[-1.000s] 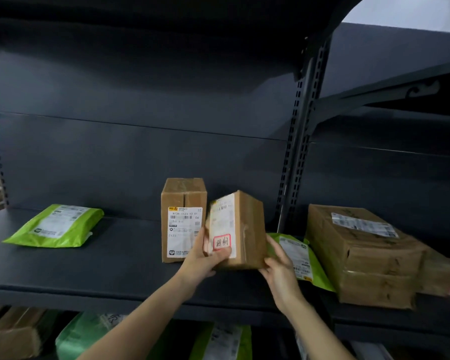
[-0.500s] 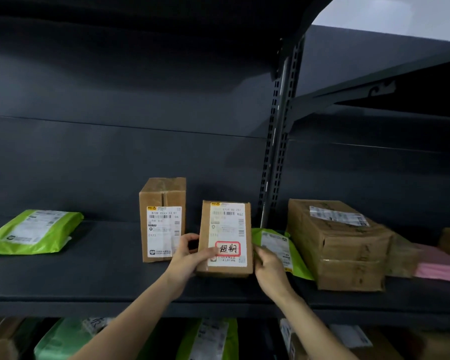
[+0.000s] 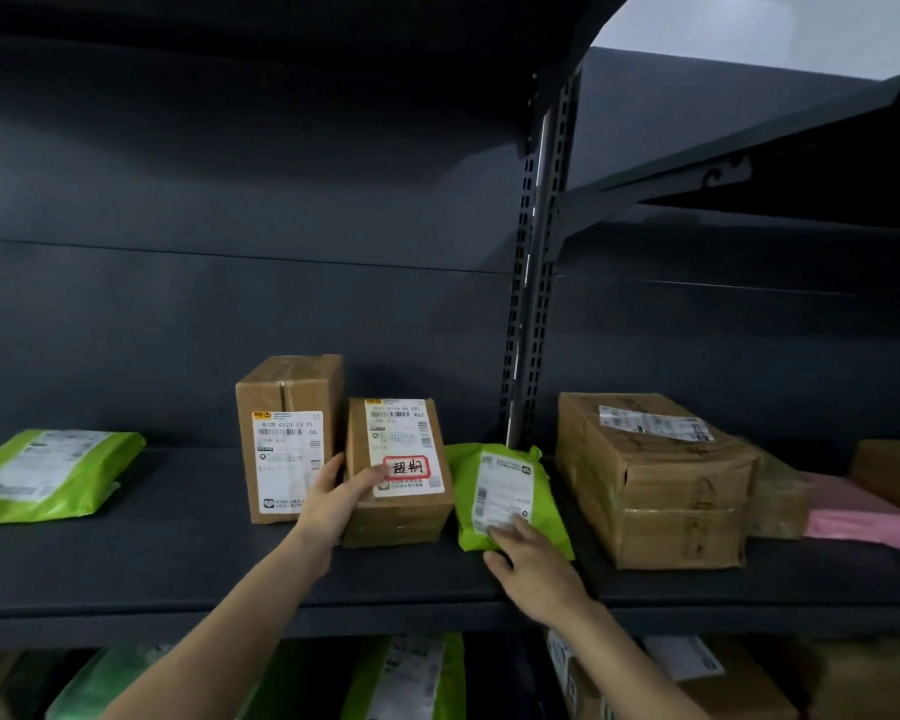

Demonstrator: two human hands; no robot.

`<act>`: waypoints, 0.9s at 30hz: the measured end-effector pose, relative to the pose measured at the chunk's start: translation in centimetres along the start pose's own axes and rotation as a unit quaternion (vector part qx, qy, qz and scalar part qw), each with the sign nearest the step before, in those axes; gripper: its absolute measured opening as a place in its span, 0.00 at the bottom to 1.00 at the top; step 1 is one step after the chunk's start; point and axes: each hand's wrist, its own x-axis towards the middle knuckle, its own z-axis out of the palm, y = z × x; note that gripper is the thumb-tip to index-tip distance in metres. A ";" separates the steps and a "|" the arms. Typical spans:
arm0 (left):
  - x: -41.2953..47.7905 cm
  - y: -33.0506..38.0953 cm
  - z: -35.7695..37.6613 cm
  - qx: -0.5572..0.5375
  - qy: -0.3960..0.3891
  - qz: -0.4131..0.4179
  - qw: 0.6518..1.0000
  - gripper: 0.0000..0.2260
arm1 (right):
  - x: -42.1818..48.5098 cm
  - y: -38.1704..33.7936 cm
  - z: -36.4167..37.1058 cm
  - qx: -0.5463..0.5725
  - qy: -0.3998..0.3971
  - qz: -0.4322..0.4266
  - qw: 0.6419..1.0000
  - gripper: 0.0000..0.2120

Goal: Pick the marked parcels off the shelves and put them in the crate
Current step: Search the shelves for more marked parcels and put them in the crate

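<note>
A small cardboard parcel (image 3: 398, 472) with a red-framed stamp on its white label stands on the dark shelf (image 3: 178, 553). My left hand (image 3: 333, 504) grips its left side, thumb across the label. My right hand (image 3: 533, 569) rests on the lower edge of a green mailer bag (image 3: 505, 491) that leans just right of the parcel; its fingers touch the bag's label. No crate is in view.
An unmarked taller box (image 3: 287, 433) stands left of the marked parcel. A green bag (image 3: 48, 475) lies far left. A large taped carton (image 3: 655, 475) and a pink bag (image 3: 853, 517) sit right of the upright post (image 3: 536, 283). More parcels fill the shelf below.
The marked parcel was turned label-forward and set down on the shelf. My right hand left its right side and moved onto the green bag. The camera shifted right.
</note>
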 end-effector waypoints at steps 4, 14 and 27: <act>0.2 0.3 -1.2 -0.006 0.017 -0.008 1.000 0.37 | -0.1 -1.3 0.6 -0.040 -0.008 -0.018 0.999 0.24; -0.1 0.4 -2.7 -0.008 0.011 -0.027 1.000 0.34 | 3.0 -0.1 -3.1 0.019 0.074 0.180 0.981 0.27; 0.2 0.2 -2.6 -0.006 0.011 -0.036 0.999 0.35 | 4.2 -1.2 -1.7 0.160 0.124 0.213 0.956 0.14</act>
